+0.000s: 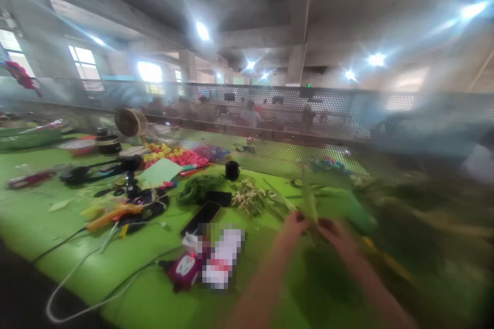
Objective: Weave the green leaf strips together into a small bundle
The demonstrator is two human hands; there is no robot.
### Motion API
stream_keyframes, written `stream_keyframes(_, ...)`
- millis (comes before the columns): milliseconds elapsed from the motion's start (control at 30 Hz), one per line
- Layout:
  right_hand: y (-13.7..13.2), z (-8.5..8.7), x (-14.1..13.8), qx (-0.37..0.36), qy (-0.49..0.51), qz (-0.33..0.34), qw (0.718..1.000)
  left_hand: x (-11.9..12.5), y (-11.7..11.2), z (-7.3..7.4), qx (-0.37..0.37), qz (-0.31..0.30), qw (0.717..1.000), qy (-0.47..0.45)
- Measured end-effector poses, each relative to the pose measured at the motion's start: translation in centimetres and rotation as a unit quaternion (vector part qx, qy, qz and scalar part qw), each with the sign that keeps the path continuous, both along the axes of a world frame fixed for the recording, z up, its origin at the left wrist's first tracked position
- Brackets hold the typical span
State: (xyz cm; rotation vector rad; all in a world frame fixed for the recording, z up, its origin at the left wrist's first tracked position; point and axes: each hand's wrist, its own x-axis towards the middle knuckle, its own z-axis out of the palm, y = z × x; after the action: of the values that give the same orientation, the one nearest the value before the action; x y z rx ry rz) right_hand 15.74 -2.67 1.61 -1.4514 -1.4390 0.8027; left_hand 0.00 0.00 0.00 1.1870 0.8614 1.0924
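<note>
Left hand [297, 220]: was clamped on a pale strip [286, 200], above the green surface [154, 300].
Right hand [329, 228]: was clamped, though blurred, on a greenish strip [310, 199] just beside.
Phone [200, 219]: was laid left.
Black cup [232, 170]: was placed on the far side.

Blurred fingers [300, 218], blurred green strip [311, 199]

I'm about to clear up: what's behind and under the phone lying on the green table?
Behind the phone lie a flat black object and a tangled green bundle. What is directly under the phone is covered; the green tabletop shows around it.
</note>
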Motion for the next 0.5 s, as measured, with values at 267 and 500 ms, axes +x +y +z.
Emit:
stream_keyframes(267,-3.3,4.1,0.1,-0.051,0.141,-0.007,0.989,-1.0,-0.6,-0.5,0.06,-0.064,0.996,0.016)
stream_keyframes(500,-4.5,4.2,-1.9,-0.044,0.168,0.012,0.985,-1.6,-2.1,-0.8,0.016,-0.009,1.0,-0.009)
